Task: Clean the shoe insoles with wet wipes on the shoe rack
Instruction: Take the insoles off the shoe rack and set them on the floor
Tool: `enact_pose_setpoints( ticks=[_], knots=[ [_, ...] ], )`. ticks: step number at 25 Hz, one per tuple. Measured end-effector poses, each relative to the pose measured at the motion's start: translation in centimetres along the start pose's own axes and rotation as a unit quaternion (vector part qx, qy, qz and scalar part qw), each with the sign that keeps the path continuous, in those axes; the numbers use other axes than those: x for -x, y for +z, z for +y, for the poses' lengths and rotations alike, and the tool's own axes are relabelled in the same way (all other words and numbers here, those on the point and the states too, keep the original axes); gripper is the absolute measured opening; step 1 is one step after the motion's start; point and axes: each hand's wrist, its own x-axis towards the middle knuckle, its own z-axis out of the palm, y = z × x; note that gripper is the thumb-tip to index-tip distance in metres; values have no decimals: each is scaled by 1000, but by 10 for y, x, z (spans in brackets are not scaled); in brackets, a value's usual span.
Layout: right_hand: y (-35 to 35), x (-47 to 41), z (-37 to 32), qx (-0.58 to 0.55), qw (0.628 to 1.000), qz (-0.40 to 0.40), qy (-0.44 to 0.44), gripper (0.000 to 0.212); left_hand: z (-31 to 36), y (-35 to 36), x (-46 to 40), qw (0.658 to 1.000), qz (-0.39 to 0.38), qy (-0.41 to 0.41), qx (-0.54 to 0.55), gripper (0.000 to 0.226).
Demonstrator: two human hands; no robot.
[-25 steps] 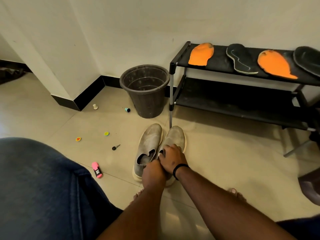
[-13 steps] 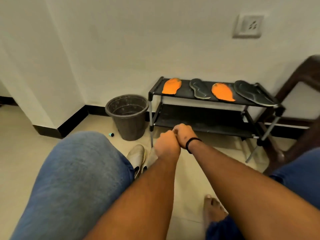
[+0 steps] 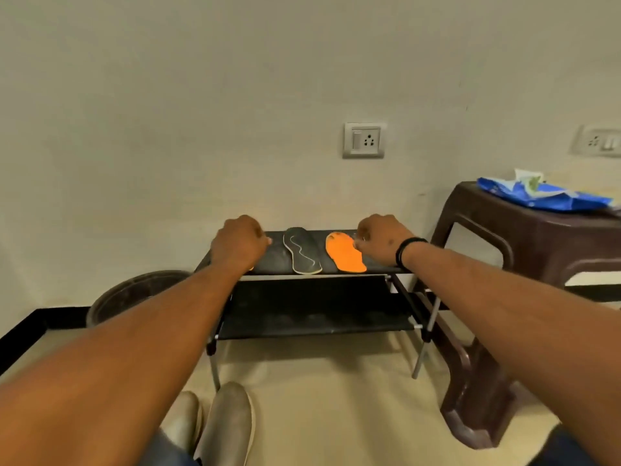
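The black two-tier shoe rack [image 3: 363, 270] stands against the wall. On its top shelf lie a black insole [image 3: 301, 251] and an orange insole [image 3: 345, 253] side by side. A sliver of another orange insole [image 3: 250, 269] shows under my left hand [image 3: 239, 243]. That hand hovers over the shelf's left end with curled fingers. My right hand [image 3: 381, 238], with a black wristband, hovers over the shelf's right end, fingers curled too. Nothing shows in either hand. A blue wet wipes pack [image 3: 546, 194] lies on the brown stool [image 3: 537, 250] at the right.
A dark bin [image 3: 134, 292] stands left of the rack by the wall. A pair of grey slip-on shoes [image 3: 215, 423] sits on the floor in front of the rack. A wall socket [image 3: 364, 140] is above the rack.
My hands left the grey shoes on the floor, rose together, then spread apart over the rack's top shelf. The view tilted up, bringing the stool and wipes pack into sight.
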Motion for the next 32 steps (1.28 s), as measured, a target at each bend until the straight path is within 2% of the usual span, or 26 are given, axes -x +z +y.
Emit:
enact_pose_setpoints(
  ticks=[1, 4, 8, 11, 14, 16, 17, 19, 21, 23, 25, 27, 29, 30, 32],
  knots=[
    [11, -8, 5, 5, 1000, -10, 7, 21, -15, 7, -9, 1000, 11, -22, 9, 23],
    [35, -42, 7, -11, 1000, -14, 23, 42, -50, 22, -32, 998, 14, -62, 19, 23],
    [62, -88, 6, -37, 996, -16, 75, 50, -79, 46, -49, 991, -43, -125, -7, 43],
    [87, -105, 5, -54, 987, -35, 145, 63, -81, 61, -56, 985, -53, -155, -49, 61],
    [98, -118, 3, -63, 979, -66, 180, 69, -70, 67, -63, 974, -71, -195, -91, 73],
    [94, -115, 4, -56, 972, -90, 212, 87, -68, 68, -66, 969, -76, -223, -78, 74],
    [89, -113, 4, -48, 975, -98, 195, 87, -69, 68, -68, 969, -70, -232, -56, 71],
    [85, -112, 7, -86, 974, -92, 186, 72, -72, 65, -70, 969, -42, -243, 9, 60],
    [87, -119, 17, -172, 956, -42, 236, 63, -72, 56, -68, 962, -5, -256, 92, 51],
    [88, -121, 22, -269, 933, 19, 239, 56, -69, 42, -62, 948, 26, -276, 160, 49],
    [76, -111, 21, -332, 918, 41, 212, 62, -65, 27, -52, 933, 34, -287, 215, 49],
    [62, -98, 17, -376, 908, 51, 178, 77, -60, 14, -42, 914, 34, -275, 295, 49],
    [47, -77, 12, -413, 895, 49, 161, 89, -56, -8, -24, 878, -16, -244, 410, 38],
    [41, -66, 9, -442, 881, 45, 160, 92, -52, -22, -11, 862, -70, -226, 448, 31],
    [35, -32, 1, -524, 836, 46, 159, 88, -48, -48, 19, 850, -199, -181, 452, 26]
  ],
)
